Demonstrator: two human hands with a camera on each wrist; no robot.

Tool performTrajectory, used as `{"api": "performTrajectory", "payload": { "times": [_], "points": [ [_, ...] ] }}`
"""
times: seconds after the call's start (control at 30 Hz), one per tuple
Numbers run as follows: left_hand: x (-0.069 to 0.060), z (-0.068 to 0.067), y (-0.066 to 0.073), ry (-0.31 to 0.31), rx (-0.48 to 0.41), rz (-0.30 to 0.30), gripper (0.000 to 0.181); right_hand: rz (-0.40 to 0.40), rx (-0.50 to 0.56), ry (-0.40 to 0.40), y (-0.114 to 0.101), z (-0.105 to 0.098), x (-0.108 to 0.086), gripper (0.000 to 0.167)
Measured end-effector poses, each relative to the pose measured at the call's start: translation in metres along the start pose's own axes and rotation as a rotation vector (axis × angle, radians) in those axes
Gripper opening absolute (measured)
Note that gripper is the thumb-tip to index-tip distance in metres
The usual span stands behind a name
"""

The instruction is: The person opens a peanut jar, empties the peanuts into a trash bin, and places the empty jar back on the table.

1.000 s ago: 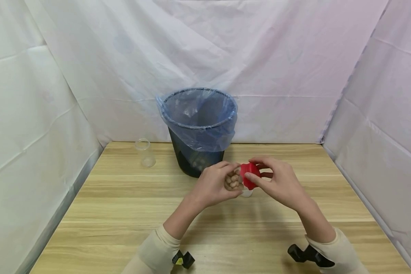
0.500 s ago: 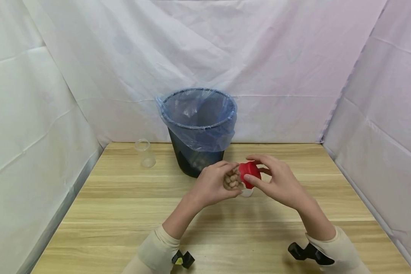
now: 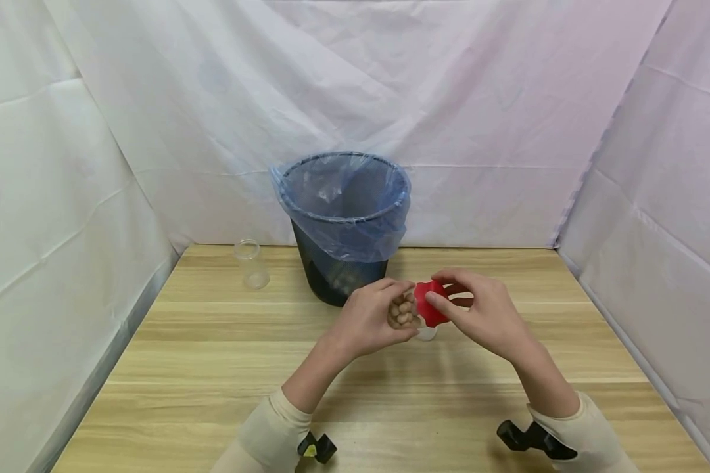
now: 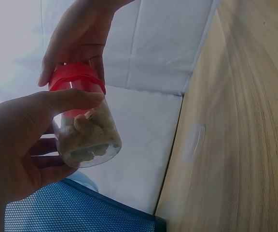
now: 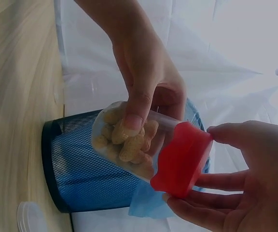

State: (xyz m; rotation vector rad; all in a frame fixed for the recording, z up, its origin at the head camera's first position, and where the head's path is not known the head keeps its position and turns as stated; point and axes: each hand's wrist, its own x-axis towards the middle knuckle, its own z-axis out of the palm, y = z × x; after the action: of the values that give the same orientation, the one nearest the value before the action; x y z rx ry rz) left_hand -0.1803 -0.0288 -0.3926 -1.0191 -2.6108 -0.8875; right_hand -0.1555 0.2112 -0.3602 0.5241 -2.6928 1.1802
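Above the table my left hand grips a clear plastic jar, its thumb across the jar's side. Peanuts in their shells fill part of the jar. Over the jar's mouth sits a red cover with a wavy lower edge. My right hand holds that cover between thumb and fingertips. The jar lies tilted, with its red end toward the right hand. Part of the jar is hidden behind the left hand in the head view.
Just behind the hands stands a dark mesh bin, lined with a blue plastic bag. An uncovered clear jar stands at the back left of the wooden table. A flat translucent lid lies below the hands.
My right hand shifts slightly, and its thumb now lies higher on the red cover, which has turned a little. The left hand keeps its hold on the jar.
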Motion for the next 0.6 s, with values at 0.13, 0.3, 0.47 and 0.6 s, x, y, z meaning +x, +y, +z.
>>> {"api": "performTrajectory", "payload": {
  "times": [0.13, 0.3, 0.47, 0.6],
  "points": [
    [-0.0003, -0.0012, -0.0001, 0.005, -0.004, 0.004, 0.072, -0.053, 0.014, -0.024, 0.0011, -0.0018, 0.0003, 0.044],
    [-0.0005, -0.0029, -0.0019, 0.025, -0.035, 0.013, 0.072, -0.197, -0.016, -0.04, 0.0035, -0.0057, 0.0007, 0.045],
    [-0.0003, -0.0032, -0.003, 0.023, -0.046, 0.017, 0.071, -0.267, -0.036, -0.044, 0.0051, -0.0067, 0.0014, 0.046],
    [-0.0002, -0.0033, -0.0021, 0.02, -0.025, 0.019, 0.071, -0.222, -0.009, -0.041, 0.003, -0.0059, 0.0002, 0.05]
  ]
}}
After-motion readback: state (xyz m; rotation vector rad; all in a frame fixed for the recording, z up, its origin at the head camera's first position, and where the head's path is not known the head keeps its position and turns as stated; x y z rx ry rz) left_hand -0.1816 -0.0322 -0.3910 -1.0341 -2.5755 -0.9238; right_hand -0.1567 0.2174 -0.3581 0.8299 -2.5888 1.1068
